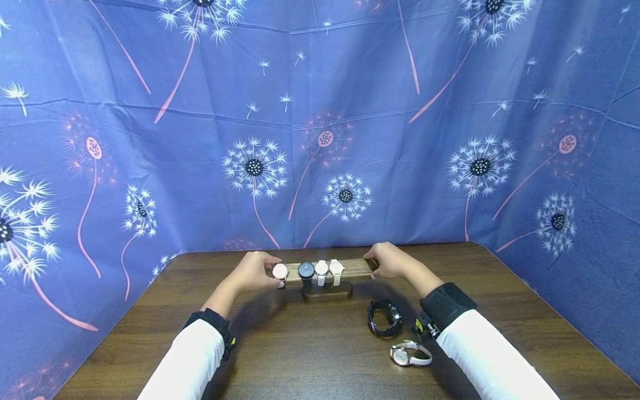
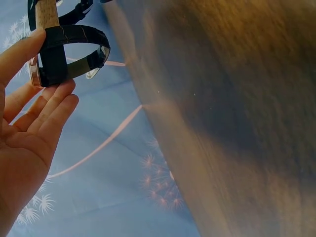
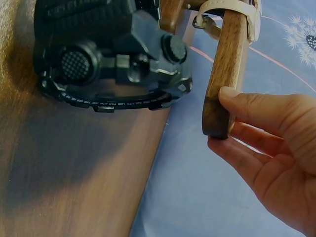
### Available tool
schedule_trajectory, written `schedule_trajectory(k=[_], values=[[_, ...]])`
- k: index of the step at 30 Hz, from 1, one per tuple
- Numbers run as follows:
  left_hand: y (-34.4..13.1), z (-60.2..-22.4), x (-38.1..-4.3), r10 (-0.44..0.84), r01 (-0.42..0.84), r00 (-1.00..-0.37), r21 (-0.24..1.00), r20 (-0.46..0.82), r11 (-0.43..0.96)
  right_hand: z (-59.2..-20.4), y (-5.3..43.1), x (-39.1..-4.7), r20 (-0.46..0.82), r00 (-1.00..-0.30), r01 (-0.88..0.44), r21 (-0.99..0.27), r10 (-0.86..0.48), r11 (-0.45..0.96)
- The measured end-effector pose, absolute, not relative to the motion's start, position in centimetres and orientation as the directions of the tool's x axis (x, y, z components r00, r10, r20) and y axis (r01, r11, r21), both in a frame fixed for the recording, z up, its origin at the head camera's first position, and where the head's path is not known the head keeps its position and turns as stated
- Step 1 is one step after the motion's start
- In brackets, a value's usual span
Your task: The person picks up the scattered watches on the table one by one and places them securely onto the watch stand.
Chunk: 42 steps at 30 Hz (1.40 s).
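Person is using both hands on a watch stand, which is standing near the back of the table (image 1: 310, 361). Wooden bar (image 1: 357, 268) is lying crosswise above a dark base (image 1: 327, 292) and is carrying four watches. Going left to right: rose-gold watch (image 1: 280, 271) with dark strap is sitting at the bar's left end, then black watch (image 1: 306, 270), white watch (image 1: 321, 268) and cream watch (image 1: 336, 267) are sitting close together near the middle. Left hand (image 1: 252, 271) is pinching the rose-gold watch, thumb above, fingers below; can't tell if its strap is going fully round the bar. Right hand (image 1: 392, 261) is pinching the bar's bare right end between thumb and fingers. Two more watches are lying loose on the table, in front of the stand toward the right arm: chunky black sports watch (image 1: 395, 315), and nearer the person, white-strap watch (image 1: 400, 356). Both straps are forming loops. Blue dandelion curtain (image 1: 400, 166) is hanging behind.
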<state>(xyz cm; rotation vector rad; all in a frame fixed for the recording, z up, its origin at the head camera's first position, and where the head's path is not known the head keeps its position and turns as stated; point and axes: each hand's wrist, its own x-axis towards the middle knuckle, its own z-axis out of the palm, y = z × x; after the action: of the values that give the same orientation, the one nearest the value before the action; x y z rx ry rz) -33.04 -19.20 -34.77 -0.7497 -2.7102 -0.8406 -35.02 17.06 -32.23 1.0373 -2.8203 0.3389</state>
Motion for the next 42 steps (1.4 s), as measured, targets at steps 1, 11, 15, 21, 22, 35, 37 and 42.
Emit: schedule_trajectory(k=[1,11,15,21,22,35,37,42], values=[[-19.2,-34.7,-33.0,0.411,0.527,-0.849,0.473,0.332,0.706,-32.2,17.0,-35.0,0.186,-0.757,-0.653,-0.168,-0.627,0.738],[-18.9,-34.7,-33.0,0.426,0.540,-0.841,0.466,0.335,0.701,-32.4,16.8,-34.9,0.176,-0.763,-0.645,-0.169,-0.622,0.745],[-18.6,-34.6,-32.9,0.429,0.538,-0.843,0.472,0.326,0.698,-32.5,16.7,-35.0,0.186,-0.752,-0.658,-0.157,-0.633,0.736],[-18.1,-34.6,-33.1,0.430,0.533,-0.846,0.463,0.316,0.709,-32.4,16.5,-35.1,0.184,-0.757,-0.652,-0.157,-0.627,0.741],[-18.0,-34.6,-33.1,0.428,0.533,-0.846,0.454,0.318,0.714,-32.3,16.5,-35.1,0.181,-0.760,-0.649,-0.156,-0.625,0.744],[-17.6,-34.8,-33.3,0.441,0.546,-0.837,0.433,0.324,0.717,-32.1,16.3,-34.9,0.176,-0.759,-0.648,-0.122,-0.626,0.752],[-17.5,-34.7,-33.3,0.441,0.543,-0.839,0.430,0.319,0.722,-32.1,16.3,-34.8,0.170,-0.764,-0.643,-0.118,-0.622,0.757],[-17.1,-34.4,-33.3,0.445,0.539,-0.841,0.413,0.308,0.734,-32.0,16.6,-34.9,0.173,-0.765,-0.641,-0.109,-0.621,0.760]])
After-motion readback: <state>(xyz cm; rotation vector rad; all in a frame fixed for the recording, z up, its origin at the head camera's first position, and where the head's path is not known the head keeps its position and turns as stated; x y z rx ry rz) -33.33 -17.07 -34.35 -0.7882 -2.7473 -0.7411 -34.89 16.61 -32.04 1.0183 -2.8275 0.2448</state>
